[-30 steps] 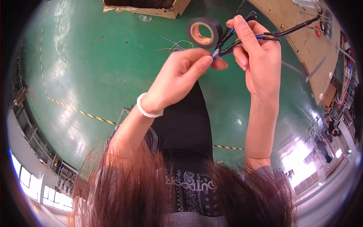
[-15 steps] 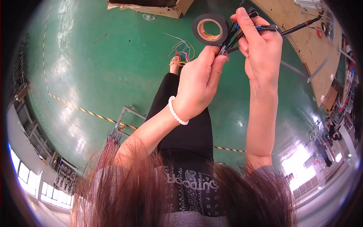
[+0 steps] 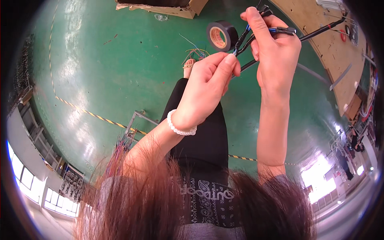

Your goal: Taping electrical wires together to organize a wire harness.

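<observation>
My left hand (image 3: 208, 78), a white beaded bracelet (image 3: 181, 125) at its wrist, pinches a thin wire bundle (image 3: 241, 44) between thumb and fingers. Beside those fingertips hangs a roll of black tape (image 3: 231, 37), its cardboard core facing left; where its loose end goes is hidden. My right hand (image 3: 278, 56) is closed around the bundle's upper branches. Black connectors (image 3: 285, 31) stick out past its fingers, and blue wire shows next to them. A long black sleeved cable (image 3: 320, 31) runs behind the right hand up to the board.
A wooden board (image 3: 320, 48) with red-handled tool (image 3: 343, 36) stands at far right. An open cardboard box (image 3: 188, 11) lies at the top. Loose coloured wires (image 3: 196, 52) are near my foot on the green floor (image 3: 112, 72). A metal frame (image 3: 140, 117) stands left of my legs.
The tape roll has turned, now showing more of its outer edge, and sits slightly lower. My left hand has rotated and its thumb has risen along the bundle. The right hand keeps its grip.
</observation>
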`<state>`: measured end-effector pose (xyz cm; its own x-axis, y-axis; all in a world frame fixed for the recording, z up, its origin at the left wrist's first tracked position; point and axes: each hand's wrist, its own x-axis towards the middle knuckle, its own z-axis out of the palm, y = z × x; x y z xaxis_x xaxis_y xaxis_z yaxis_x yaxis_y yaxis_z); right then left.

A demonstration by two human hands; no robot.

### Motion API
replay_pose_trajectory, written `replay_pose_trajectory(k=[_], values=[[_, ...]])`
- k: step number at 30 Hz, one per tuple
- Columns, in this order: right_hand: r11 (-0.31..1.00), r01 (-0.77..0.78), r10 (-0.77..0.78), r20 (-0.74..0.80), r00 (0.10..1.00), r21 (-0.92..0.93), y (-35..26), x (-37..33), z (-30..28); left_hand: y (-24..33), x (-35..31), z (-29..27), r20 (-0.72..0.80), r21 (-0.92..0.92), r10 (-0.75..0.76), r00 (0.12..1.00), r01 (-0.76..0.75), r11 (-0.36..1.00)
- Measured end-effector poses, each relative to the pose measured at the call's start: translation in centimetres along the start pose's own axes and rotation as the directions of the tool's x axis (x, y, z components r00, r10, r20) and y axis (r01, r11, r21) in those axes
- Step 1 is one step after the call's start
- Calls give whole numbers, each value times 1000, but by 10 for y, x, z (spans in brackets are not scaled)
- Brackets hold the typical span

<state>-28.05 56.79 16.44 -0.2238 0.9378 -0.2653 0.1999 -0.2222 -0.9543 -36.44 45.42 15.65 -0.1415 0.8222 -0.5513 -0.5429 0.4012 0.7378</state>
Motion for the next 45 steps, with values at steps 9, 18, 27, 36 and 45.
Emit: replay_pose_trajectory(k=[9,18,27,36,45], values=[[841,-143,-59,351,935,522,58,-26,-10,21,-9,3,134,-281,-145,980,178,943],[923,94,-259,422,869,374,79,-36,-16,26,-12,4,-16,192,64,998,-60,980],[905,294,-233,219,947,-308,-34,-97,-30,-1,-14,12,194,816,682,705,-502,287],[770,563,-525,204,826,-300,-34,-74,-14,-6,-13,23,45,690,565,824,-434,579],[996,-89,63,468,881,32,-50,-18,-41,-2,-9,18,-45,769,548,835,-321,553]])
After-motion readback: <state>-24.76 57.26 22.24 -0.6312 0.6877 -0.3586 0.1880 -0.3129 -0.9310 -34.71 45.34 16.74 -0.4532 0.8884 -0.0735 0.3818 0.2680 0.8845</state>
